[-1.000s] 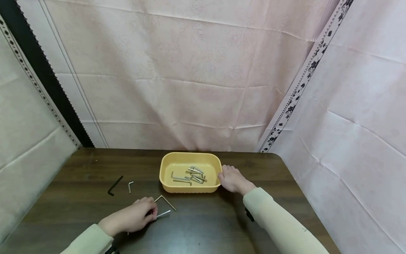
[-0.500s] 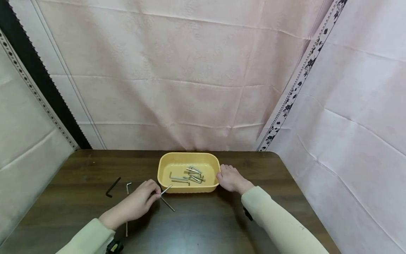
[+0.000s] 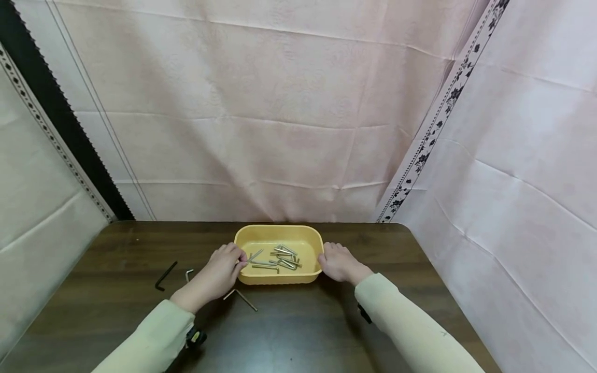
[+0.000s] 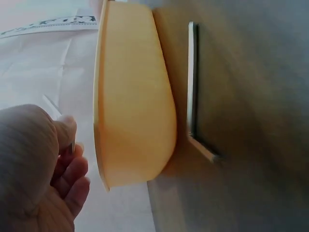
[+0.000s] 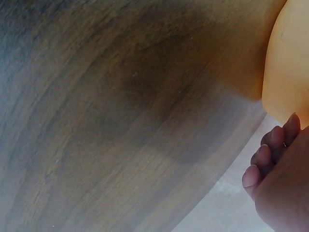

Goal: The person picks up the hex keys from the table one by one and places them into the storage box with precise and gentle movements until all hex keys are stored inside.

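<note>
My left hand (image 3: pixel 224 269) pinches a silver hex key (image 3: pixel 256 254) between thumb and fingers, over the left end of a yellow plastic tray (image 3: pixel 280 280). In the left wrist view, this hex key (image 4: pixel 51 105) sticks out past the thumb, above the tray's rim. Several metal hex keys (image 3: pixel 285 257) lie inside the tray, towards its middle and right. At the tray's right end, my right hand (image 3: pixel 343 263) holds the rim. Its curled fingers (image 5: pixel 261 157) show beside the tray wall (image 5: pixel 288 63) in the right wrist view; the thumb is hidden there.
A bent hex key (image 3: pixel 245 300) lies on the dark wooden table (image 3: pixel 298 331) just in front of the tray. Further left are a black hex key (image 3: pixel 165 276) and a small silver one (image 3: pixel 188 274), partly behind my left arm. A pale cloth (image 3: pixel 261 129) hangs behind the table.
My left hand has lifted the silver hex key from the table and carried it up and right to above the tray's left end. The right hand has stayed at the rim.
</note>
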The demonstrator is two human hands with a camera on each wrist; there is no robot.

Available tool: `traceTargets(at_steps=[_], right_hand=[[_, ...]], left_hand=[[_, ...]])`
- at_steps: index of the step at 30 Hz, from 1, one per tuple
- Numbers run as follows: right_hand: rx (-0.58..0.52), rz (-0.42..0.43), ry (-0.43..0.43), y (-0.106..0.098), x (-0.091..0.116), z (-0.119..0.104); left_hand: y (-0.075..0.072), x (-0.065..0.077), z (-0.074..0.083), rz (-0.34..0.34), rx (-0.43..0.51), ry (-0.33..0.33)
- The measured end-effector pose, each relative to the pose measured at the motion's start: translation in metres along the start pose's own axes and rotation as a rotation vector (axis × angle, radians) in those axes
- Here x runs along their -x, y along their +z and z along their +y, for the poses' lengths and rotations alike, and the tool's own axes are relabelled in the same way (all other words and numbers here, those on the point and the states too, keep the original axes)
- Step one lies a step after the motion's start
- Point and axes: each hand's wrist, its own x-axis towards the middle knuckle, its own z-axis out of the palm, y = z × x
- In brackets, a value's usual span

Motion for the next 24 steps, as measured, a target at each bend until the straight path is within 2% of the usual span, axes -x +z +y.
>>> traceTargets(at_steps=[5,9,13,19,24], right_hand=[[-0.003,0.002,0.005,0.001,0.0,0.002],[0.006,0.01,0.002,0.003,0.0,0.004],[0.017,0.01,0.005,0.005,-0.002,0.004],[0.02,0.003,-0.004,0.004,-0.001,0.002],[0.026,0.007,0.011,0.002,0.0,0.0]], left_hand=[[0.011,-0.021,-0.003,0.021,-0.102,0.032],[0.019,-0.038,-0.006,-0.009,-0.154,0.024],[0.027,-0.051,-0.01,-0.057,-0.196,-0.018],[0.039,-0.062,-0.017,-0.171,-0.202,-0.113],[0.042,-0.066,-0.018,-0.19,-0.199,-0.123]])
